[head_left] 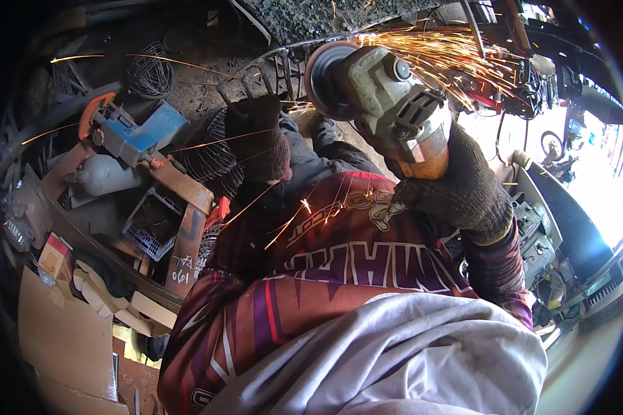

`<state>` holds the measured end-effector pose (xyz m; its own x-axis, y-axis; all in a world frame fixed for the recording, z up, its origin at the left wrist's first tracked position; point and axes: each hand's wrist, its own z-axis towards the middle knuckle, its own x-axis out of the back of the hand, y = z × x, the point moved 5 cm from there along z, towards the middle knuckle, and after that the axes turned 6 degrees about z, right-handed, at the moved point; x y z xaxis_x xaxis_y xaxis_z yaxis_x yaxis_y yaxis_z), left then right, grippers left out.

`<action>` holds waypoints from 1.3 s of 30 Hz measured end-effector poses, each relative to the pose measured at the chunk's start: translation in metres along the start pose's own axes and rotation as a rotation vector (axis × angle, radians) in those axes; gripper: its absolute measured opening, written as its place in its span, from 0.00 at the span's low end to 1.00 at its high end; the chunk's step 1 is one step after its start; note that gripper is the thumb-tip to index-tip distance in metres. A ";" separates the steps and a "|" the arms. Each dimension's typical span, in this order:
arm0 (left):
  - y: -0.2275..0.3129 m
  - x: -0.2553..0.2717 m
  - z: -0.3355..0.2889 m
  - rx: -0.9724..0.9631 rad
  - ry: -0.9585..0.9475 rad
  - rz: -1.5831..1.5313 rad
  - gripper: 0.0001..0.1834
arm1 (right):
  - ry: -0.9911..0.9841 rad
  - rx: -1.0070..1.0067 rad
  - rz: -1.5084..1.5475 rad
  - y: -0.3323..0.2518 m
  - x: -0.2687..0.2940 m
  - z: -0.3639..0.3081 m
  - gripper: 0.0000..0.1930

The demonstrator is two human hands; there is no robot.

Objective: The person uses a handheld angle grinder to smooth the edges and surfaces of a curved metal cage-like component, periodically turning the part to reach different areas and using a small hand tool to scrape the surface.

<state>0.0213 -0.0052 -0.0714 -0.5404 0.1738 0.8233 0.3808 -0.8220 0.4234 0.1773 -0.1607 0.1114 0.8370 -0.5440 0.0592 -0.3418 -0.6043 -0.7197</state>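
Note:
My right hand (457, 183), in a dark knitted glove, is closed around the body of an angle grinder (391, 97). The grinder's round disc (329, 72) is up against a metal piece with several short rods (280, 72), and orange sparks (439, 59) stream off to the right. My left hand (259, 135), also gloved, is closed at the near left end of that rod piece. The glove hides how its fingers lie. A thin curved bar (301, 45) runs over the rods to the disc.
At left stand a blue and orange metal tool (135, 131), a grey tank (107, 174), a plastic crate (152, 225) and cardboard (69, 332). Wire coils (211, 155) lie beside my left arm. A rough dark surface (318, 17) is ahead. Machine parts (533, 232) are at right.

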 end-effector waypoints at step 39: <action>0.008 0.012 0.017 0.159 -0.104 -0.011 0.10 | -0.061 0.087 -0.030 -0.003 0.005 0.004 0.39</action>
<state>0.0304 -0.0002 -0.0521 -0.4677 0.2444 0.8494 0.4939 -0.7248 0.4805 0.1839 -0.1593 0.1109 0.8717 -0.4883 0.0418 -0.2798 -0.5659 -0.7755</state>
